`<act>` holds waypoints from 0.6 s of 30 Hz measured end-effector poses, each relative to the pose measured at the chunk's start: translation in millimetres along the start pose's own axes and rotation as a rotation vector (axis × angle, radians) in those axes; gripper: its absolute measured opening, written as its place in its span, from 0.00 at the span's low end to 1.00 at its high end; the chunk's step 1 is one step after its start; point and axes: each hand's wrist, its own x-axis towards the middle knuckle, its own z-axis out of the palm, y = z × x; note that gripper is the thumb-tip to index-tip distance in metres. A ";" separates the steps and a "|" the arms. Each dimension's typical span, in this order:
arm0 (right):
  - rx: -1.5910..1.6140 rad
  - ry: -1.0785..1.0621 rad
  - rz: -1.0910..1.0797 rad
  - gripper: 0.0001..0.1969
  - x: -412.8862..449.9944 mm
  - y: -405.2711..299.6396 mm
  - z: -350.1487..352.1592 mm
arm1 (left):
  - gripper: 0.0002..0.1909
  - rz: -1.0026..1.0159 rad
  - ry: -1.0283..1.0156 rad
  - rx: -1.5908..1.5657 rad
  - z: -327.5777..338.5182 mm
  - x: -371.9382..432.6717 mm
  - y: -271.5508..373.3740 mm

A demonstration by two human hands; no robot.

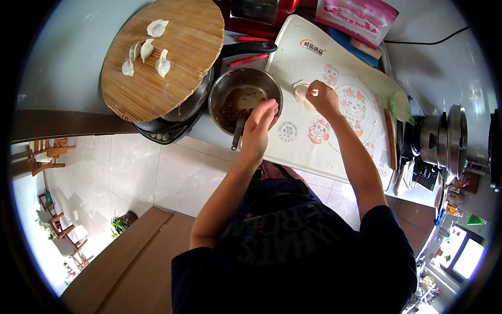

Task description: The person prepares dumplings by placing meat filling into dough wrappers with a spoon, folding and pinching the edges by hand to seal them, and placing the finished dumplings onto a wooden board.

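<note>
My left hand (259, 127) is by the right rim of a steel bowl (219, 88), fingers close together and slightly curled. Its palm is turned from view, so whether it holds anything is hidden. Dark, moist filling (231, 112) lies low in the bowl, and a utensil's metal handle (237, 135) leans out over the near rim, beside that hand. Over the white silicone mat (292, 153), my right hand (325, 100) has its fingers curled at a few round dough wrappers (300, 93). A bit of white dough shows between these fingers.
Several folded dumplings (146, 50) rest on a round slatted board (176, 74), set over a pan on an electric cooker (160, 135). A black pan handle (251, 48) reaches toward the mat. A wooden rolling pin (390, 139) and stacked steel pots (435, 139) stand right; a pink bag (357, 19) lies behind.
</note>
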 end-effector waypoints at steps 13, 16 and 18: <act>0.555 -0.302 -0.272 0.10 -42.8 -141.5 -51.2 | 0.19 -0.176 -0.053 -0.647 -14.8 -9.8 7.7; 0.488 -0.181 -0.163 0.07 -37.1 -140.7 -20.2 | 0.16 -0.101 0.109 -0.629 -35.2 -39.5 5.4; 0.116 -0.335 -0.236 0.14 -36.3 -141.2 9.8 | 0.15 -0.035 0.168 -0.611 -56.3 -57.8 3.8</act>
